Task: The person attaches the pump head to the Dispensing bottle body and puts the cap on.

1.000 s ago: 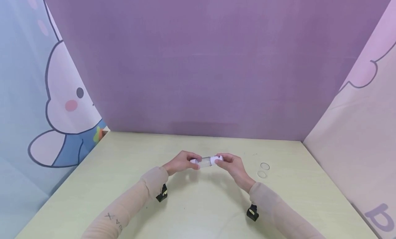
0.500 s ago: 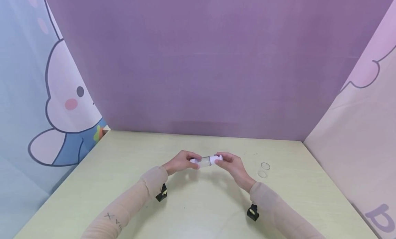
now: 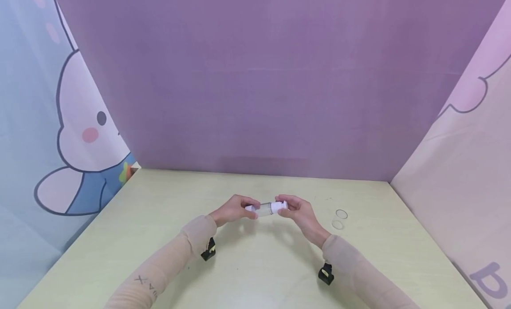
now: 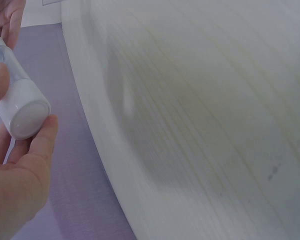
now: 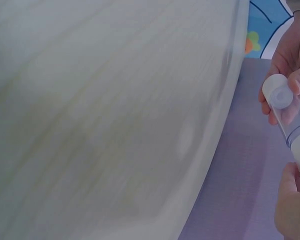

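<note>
1. White at both ends, the bottle (image 3: 264, 209) lies between the left hand (image 3: 234, 208) and right hand (image 3: 300, 212).
2. Left hand grips the base (image 4: 27, 112), right hand the white top (image 3: 277, 207) (lightly, I think), probably to steady both ends.
3. Clear tube (image 3: 339, 219) rests right of the right hand, perhaps out of the way.
4. Bottle's wall is transparent, with a pale disc (image 5: 281, 96) inside near the base.

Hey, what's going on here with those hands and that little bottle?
A person is holding a small clear bottle with white ends, lying sideways between both hands. The left hand grips one white end and the right hand holds the other. A clear, cylinder-like piece sits apart on the table, beyond the right hand.
</note>
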`<state>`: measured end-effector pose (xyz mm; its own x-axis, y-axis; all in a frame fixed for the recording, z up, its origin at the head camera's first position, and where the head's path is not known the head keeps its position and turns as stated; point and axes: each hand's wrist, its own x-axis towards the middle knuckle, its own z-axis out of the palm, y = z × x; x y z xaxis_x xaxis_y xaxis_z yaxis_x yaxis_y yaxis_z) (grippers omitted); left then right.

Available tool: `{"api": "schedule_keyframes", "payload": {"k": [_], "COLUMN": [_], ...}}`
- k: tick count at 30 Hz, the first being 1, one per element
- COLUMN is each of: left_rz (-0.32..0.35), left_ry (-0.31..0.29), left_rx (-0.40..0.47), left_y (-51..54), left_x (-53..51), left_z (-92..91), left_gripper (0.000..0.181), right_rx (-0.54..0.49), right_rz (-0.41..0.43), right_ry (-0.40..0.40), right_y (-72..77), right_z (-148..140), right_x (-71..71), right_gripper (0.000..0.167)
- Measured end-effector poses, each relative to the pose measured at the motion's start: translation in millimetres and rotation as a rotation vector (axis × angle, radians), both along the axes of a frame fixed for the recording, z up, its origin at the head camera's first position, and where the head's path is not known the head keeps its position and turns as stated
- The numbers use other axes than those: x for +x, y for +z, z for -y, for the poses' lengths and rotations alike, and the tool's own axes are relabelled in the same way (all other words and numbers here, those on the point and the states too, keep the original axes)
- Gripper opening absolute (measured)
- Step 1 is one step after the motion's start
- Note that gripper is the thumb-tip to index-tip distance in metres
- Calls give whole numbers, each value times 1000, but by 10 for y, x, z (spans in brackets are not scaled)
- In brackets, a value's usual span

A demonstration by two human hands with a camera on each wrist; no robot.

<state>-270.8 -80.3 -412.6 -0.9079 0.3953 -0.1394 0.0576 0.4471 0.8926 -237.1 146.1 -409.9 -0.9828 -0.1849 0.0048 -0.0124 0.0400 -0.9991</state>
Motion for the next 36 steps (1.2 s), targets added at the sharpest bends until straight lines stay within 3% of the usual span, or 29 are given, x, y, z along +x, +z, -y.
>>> {"api": "schedule_keyframes", "payload": {"k": [15,36], "left_rz": [-8,-19], "left_ry": [-6,-6], "left_rx": [4,-1], "left_y": [-3,9], "left_x": [9,4], "left_z": [-1,-18], "left_gripper": [35,36], "right_rx": [38,9], "right_rz": [6,18], "right_ry": [-10,-44], "right_y": [2,-25], "right_z": [9,7], "right_x": [10,1], "right_gripper": [38,37]}}
